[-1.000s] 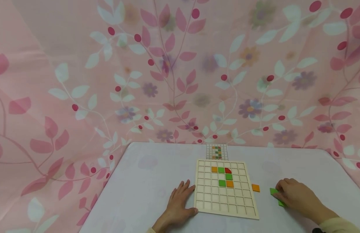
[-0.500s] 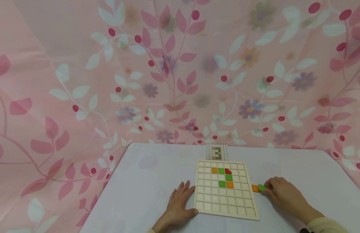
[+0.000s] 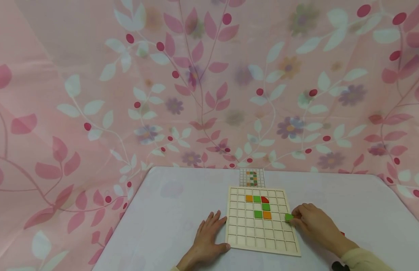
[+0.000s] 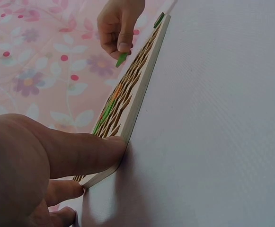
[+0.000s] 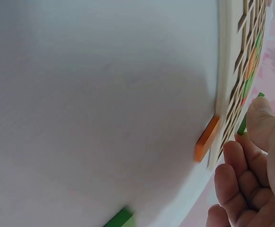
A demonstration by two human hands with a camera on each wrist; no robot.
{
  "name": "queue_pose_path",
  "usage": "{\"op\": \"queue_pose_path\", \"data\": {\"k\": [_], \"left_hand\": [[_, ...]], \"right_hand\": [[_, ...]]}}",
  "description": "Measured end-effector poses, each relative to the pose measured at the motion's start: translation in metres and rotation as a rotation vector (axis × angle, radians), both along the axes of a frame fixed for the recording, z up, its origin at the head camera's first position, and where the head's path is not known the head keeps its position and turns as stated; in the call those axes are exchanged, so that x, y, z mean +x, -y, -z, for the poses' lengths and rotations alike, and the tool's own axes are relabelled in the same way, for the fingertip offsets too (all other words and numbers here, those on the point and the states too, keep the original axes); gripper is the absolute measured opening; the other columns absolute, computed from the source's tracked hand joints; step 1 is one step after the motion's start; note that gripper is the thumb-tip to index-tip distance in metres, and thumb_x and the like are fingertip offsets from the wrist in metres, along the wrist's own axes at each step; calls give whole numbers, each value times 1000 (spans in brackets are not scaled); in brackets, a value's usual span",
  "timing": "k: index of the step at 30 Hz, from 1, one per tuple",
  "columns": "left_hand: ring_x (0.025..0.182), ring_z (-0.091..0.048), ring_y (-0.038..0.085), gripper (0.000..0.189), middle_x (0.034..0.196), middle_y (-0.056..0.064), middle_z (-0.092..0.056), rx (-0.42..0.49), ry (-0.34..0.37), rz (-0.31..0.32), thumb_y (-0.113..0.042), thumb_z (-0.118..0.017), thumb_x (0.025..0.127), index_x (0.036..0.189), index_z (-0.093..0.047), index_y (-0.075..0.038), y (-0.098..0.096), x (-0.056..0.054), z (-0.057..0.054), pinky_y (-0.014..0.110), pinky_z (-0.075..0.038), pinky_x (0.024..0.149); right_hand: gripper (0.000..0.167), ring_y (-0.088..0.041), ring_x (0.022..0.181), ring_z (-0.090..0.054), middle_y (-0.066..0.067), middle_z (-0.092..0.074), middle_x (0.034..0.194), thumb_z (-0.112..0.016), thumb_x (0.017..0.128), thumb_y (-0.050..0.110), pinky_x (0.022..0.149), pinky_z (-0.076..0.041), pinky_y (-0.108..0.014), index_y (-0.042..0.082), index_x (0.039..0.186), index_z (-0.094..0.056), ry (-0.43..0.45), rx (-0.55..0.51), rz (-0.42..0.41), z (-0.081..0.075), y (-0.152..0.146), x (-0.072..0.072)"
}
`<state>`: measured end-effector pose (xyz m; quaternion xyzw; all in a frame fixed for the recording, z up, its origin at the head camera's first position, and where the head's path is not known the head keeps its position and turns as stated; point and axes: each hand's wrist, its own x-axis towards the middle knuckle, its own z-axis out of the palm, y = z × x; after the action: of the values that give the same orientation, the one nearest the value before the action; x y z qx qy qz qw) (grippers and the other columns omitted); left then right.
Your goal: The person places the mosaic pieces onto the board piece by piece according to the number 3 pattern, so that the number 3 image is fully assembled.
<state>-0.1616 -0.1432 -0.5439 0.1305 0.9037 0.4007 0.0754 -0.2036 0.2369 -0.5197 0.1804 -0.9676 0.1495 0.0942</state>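
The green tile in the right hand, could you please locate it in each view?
Head: green tile, right of centre, lower half.
Left wrist: green tile, upper half, just left of centre.
Right wrist: green tile, right side, mid-height.
Shared landmark: the grid board.

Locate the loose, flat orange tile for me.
In the right wrist view, the loose orange tile lies right of centre on the white tabletop, beside the pale gridded board.

Laid across a pale table [image 3: 162, 214]: gridded board [image 3: 261, 229], orange tile [image 5: 207, 139] beside it, patterned card [image 3: 252, 177], green tile [image 5: 119, 218], red piece [image 3: 343, 233].
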Motion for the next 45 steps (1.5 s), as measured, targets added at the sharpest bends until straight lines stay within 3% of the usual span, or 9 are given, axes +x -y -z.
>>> {"op": "queue_pose_path", "data": {"k": [4,14,24,33,37,45], "left_hand": [[164,-17,40,82,174,12,-32,-5,2,-6,-29,-81,81,157,-52,-16,0,-1,2,72,-6,127],[163,-17,45,83,173,17,-32,-5,15,11,-26,-83,81,156,-51,-11,1,0,-7,74,-7,127],[165,-16,39,82,174,12,-31,-10,1,-6,-29,-81,81,157,-52,-16,0,-5,4,71,-7,129],[163,-17,44,84,174,16,-32,1,-9,17,-26,-84,81,156,-51,-11,0,0,-7,74,-7,127],[162,-18,46,83,172,19,-33,5,-28,16,-26,-83,81,156,-52,-9,0,1,-6,74,-9,126],[163,-16,44,84,174,16,-31,2,14,15,-27,-83,81,157,-51,-12,1,2,-5,74,-6,127]], "right_hand": [[23,-6,84,-54,14,-63,89,-87,86,34,72,-54,-30,20,96,-72,13,-12,-9,-2,10,-1],[24,-4,82,-50,13,-62,89,-84,89,36,70,-52,-27,18,99,-72,46,26,-34,-10,34,-4],[21,-2,82,-51,13,-63,91,-84,90,36,71,-53,-28,20,96,-72,7,12,-78,-6,47,-6],[24,-1,80,-51,14,-61,86,-88,85,37,68,-52,-25,20,92,-73,-21,2,-117,-3,54,-6],[24,0,77,-48,15,-60,84,-90,83,37,65,-50,-23,21,90,-73,-42,2,-147,-2,55,-7],[20,2,75,-43,19,-54,79,-91,83,32,63,-44,-20,25,86,-72,44,-64,-142,-2,58,-7]]}}
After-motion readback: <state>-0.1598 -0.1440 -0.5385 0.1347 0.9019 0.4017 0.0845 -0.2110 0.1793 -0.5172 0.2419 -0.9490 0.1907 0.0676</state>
